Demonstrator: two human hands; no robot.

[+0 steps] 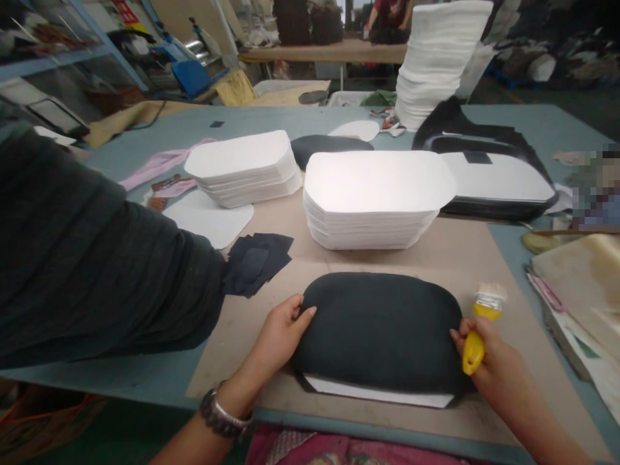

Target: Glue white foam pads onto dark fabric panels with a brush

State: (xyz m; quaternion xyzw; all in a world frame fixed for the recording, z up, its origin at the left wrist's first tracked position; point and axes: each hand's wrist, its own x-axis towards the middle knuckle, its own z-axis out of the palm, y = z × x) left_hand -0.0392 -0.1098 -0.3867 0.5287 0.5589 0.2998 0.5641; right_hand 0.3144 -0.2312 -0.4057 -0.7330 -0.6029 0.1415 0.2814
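In front of me lies a rounded black fabric panel point(378, 329), with a strip of white sheet point(382, 391) showing under its near edge. My left hand point(285, 329) pinches the panel's left edge between thumb and fingers. At the opposite edge, my right hand point(489, 349) holds a paintbrush point(473, 352) with a yellow handle, its pale bristles pointing away from me. The right fingertips also touch the panel's right edge. Just beyond the panel stands a stack of white octagonal sheets point(378, 187).
Small black squares point(259, 258) lie left of the panel. A large dark fabric pile point(106, 258) fills the left side. Another white stack point(245, 165), a black-and-white stack point(498, 181) and a tall white pile point(440, 64) stand farther back. A person point(390, 19) is behind.
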